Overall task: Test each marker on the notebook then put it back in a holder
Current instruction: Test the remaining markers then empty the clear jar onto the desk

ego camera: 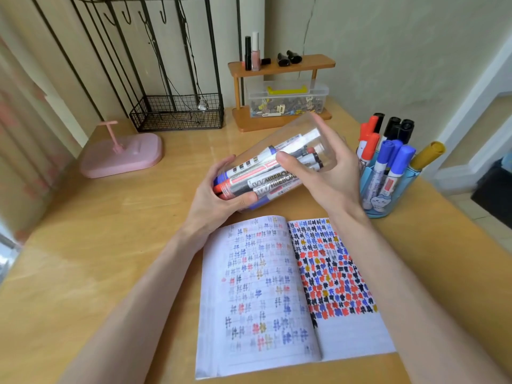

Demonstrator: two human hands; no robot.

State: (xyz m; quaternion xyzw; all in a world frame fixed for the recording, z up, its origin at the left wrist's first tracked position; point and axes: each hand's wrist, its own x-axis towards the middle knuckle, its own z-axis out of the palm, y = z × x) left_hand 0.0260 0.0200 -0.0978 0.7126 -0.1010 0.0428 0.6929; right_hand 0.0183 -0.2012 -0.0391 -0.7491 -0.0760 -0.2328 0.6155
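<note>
fingers point(221, 169) of the left hand point(213, 195) are curling round the mouth of the clear holder point(263, 145), grasping it where the markers point(266, 184) are poking out. right hand point(329, 173) is grasping the base end, thumb on the side wall. the holder is being held tipped sideways above the counter point(110, 231), probably so the markers slide toward the mouth for picking. the notebook point(277, 286) is lying open just below, with bare lines left at lower right. the blue holder point(388, 195) is standing just beside the right wrist, already crowded. wire basket point(177, 113) and pink stand point(122, 155) are sitting well apart behind.
</note>
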